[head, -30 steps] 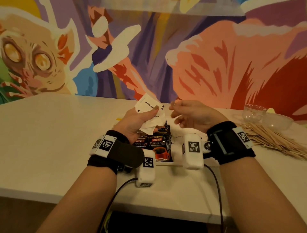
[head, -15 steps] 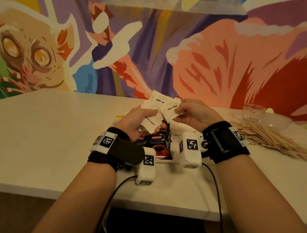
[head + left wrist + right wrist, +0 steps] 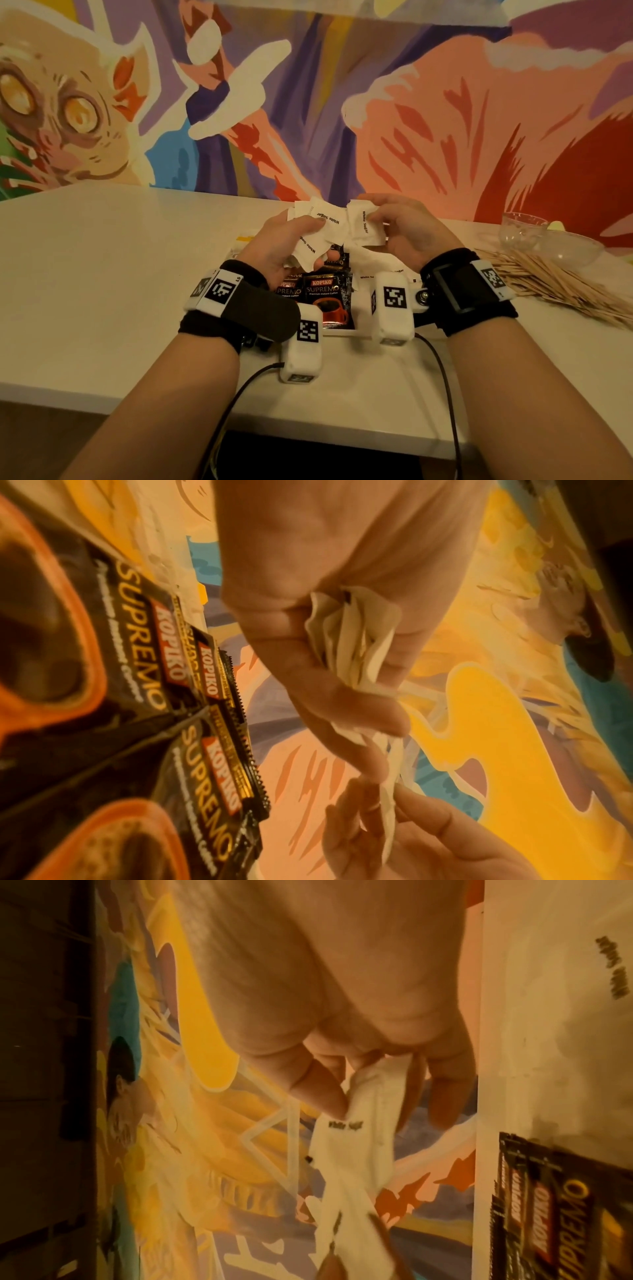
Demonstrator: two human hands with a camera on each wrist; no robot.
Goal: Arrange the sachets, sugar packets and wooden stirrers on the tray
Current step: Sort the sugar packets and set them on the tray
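A: Head view?
B: Left hand (image 3: 274,245) grips several white paper sugar packets (image 3: 317,229) above the white tray (image 3: 342,331); right hand (image 3: 400,229) pinches one packet (image 3: 363,224). Pale wooden stirrers (image 3: 561,284) lie heaped on the counter (image 3: 102,274) at three o'clock.
A: Left wrist view?
B: Three black coffee sachets (image 3: 143,653) show.
A: Right wrist view?
B: Thumb and fingers (image 3: 318,1093) pinch that packet.

Head view looking forward and down over both wrists, wrist views close along the fingers, all sharing the white paper sugar packets (image 3: 329,222) (image 3: 352,639) (image 3: 352,1137), black glossy coffee sachets (image 3: 329,294) (image 3: 147,653) (image 3: 548,1204)
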